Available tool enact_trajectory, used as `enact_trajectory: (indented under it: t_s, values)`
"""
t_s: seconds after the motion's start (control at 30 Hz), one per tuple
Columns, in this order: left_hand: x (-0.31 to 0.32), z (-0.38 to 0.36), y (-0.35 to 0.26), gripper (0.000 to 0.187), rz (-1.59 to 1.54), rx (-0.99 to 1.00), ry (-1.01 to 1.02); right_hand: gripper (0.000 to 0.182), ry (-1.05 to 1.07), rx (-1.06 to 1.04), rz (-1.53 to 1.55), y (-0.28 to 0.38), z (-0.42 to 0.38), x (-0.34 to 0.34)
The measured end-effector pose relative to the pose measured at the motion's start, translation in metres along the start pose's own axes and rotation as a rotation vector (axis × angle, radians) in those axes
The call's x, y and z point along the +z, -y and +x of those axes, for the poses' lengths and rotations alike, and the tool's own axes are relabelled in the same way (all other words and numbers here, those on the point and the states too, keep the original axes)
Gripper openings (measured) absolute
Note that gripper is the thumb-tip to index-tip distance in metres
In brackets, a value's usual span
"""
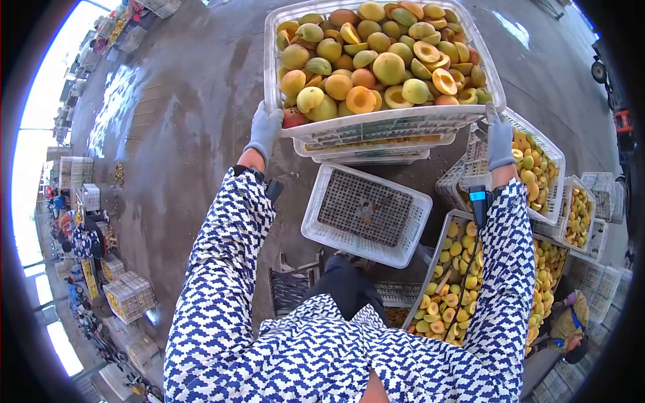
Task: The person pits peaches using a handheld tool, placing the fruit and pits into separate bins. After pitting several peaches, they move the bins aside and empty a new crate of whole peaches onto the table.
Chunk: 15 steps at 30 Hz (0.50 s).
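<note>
A white plastic crate (pixel 386 125), heaped with whole and halved yellow peaches (pixel 388 67), is at the top of the view. My left hand (pixel 265 129), in a grey glove, is closed on the crate's near left corner. My right hand (pixel 498 140), gloved too, grips the near right corner. Both arms are stretched forward. Directly below the crate are more stacked white crates (pixel 376 143), partly hidden by it. Between my arms and closer to my body sits another white crate (pixel 353 247), its dark grid bottom showing.
Right of me stands a large bin (pixel 430 274) of cut peaches, partly behind my sleeve. Beyond it are peach-filled crates (pixel 559 201). A person (pixel 571 326) bends at lower right. A dark slatted seat (pixel 292 292) is by my legs. Crates (pixel 127 295) and people (pixel 87 238) line the left.
</note>
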<state>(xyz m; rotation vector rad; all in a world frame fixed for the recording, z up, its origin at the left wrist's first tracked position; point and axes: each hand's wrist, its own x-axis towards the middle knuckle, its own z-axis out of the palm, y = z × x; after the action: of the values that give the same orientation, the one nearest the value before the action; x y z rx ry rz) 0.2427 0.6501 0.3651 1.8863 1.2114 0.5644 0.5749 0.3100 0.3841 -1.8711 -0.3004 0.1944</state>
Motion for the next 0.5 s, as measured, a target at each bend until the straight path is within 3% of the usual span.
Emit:
enact_trajectory:
  t_s: [0.17,0.23,0.27,0.3,0.37,0.4,0.43,0.5]
  values:
    - [0.004,0.010,0.015,0.033,-0.122,0.008,0.036,0.047,0.011,-0.044,0.024,-0.009,0.000,0.017]
    - [0.002,0.006,0.005,0.032,-0.070,-0.003,0.047,0.050,-0.024,0.141,0.309,0.001,-0.006,0.030]
    - [0.002,0.005,0.004,0.033,-0.079,-0.001,0.044,0.050,-0.013,0.017,0.105,0.003,-0.006,0.030]
    - [0.002,0.003,0.002,0.033,-0.088,-0.001,0.043,0.050,-0.024,0.022,0.110,0.003,-0.008,0.035]
    - [0.001,0.002,0.002,0.035,-0.128,-0.005,0.054,0.052,-0.079,0.226,0.340,0.006,-0.011,0.046]
    - [0.000,0.006,0.011,0.035,-0.098,-0.002,0.079,0.051,-0.116,0.158,0.417,0.003,-0.009,0.058]
    - [0.000,0.012,0.019,0.035,-0.069,0.004,0.102,0.052,-0.100,0.229,0.375,-0.001,-0.013,0.059]
    - [-0.004,0.020,0.013,0.035,-0.123,0.011,0.133,0.052,-0.263,0.211,0.479,0.004,-0.022,0.079]
